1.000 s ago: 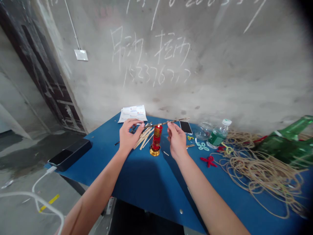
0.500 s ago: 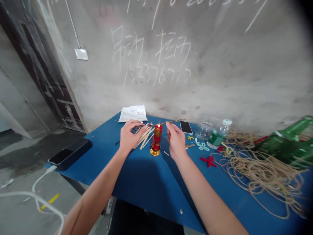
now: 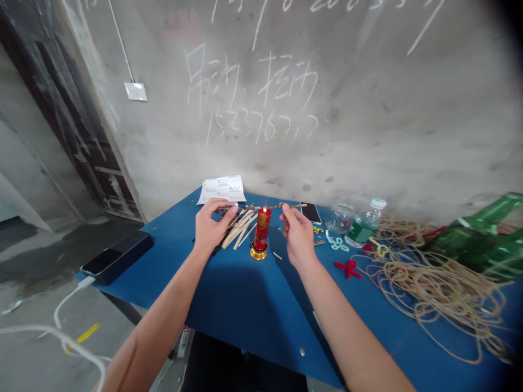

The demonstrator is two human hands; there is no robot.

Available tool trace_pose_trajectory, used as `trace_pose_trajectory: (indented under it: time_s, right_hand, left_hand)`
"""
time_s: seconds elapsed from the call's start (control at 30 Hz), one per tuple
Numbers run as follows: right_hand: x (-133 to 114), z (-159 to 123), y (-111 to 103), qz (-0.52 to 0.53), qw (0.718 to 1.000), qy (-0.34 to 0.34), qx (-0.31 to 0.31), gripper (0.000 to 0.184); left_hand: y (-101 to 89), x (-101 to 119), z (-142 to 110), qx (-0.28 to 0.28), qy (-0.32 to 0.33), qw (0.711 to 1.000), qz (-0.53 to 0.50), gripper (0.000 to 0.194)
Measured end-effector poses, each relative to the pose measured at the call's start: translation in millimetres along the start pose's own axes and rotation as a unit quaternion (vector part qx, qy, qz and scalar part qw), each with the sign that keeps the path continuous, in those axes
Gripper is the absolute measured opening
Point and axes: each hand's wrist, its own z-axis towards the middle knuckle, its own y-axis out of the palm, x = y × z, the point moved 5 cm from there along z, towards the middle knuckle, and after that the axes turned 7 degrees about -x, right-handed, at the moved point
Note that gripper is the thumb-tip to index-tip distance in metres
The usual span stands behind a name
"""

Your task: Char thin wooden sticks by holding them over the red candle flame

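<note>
A thin, darkened wooden strip (image 3: 275, 207) is stretched level between my two hands, its middle at the flame of a red candle (image 3: 262, 228) on a gold base. My left hand (image 3: 213, 223) pinches the strip left of the candle. On the right side, my right hand (image 3: 297, 228) grips it between thumb and fingers, and its pale end pokes out beyond them. Behind and beside my left hand lies a loose pile of pale wooden strips (image 3: 241, 228), some with dark marks. The candle stands upright on the blue table (image 3: 241, 296).
To the right are a phone (image 3: 311, 212), a glass jar (image 3: 340, 218), a water bottle (image 3: 365, 224), pipe-cleaner shapes (image 3: 348, 269), tangled cord (image 3: 433, 288) and green glass bottles (image 3: 469, 234). Printed paper (image 3: 222, 189) lies at the back, and a black device (image 3: 117, 257) at the left edge.
My left hand has shifted slightly left and my right hand slightly right. The strip, tilted up to the right before, is now nearly level, with less of its end past my right fingers.
</note>
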Motion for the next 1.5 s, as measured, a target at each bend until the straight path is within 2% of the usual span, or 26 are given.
trace_pose_trajectory:
  time_s: [0.37, 0.67, 0.9, 1.07, 1.27, 1.5]
  right_hand:
    - [1, 0, -8, 0.003, 1.000, -0.006, -0.002, 0.050]
    - [3, -1, -4, -0.005, 1.000, -0.004, -0.015, 0.055]
    - [5, -1, -4, 0.007, 1.000, -0.001, -0.013, 0.053]
    - [4, -2, -3, 0.002, 1.000, -0.005, -0.018, 0.052]
    - [3, -2, -6, -0.006, 1.000, -0.017, 0.005, 0.047]
    - [3, -2, -8, -0.046, 0.998, -0.034, 0.003, 0.053]
  left_hand:
    - [-8.2, -11, -1, 0.003, -0.036, 0.999, -0.011, 0.019]
    - [-4.9, -14, -2, -0.008, -0.056, 0.997, -0.045, 0.024]
    - [-5.7, -15, -3, -0.004, -0.065, 0.997, -0.033, 0.024]
    - [-7.3, -13, -2, 0.015, -0.070, 0.997, -0.038, 0.024]
    - [-12.6, -13, -3, 0.055, -0.073, 0.995, -0.027, 0.023]
    - [-13.8, -14, -2, 0.063, -0.088, 0.994, -0.031, 0.026]
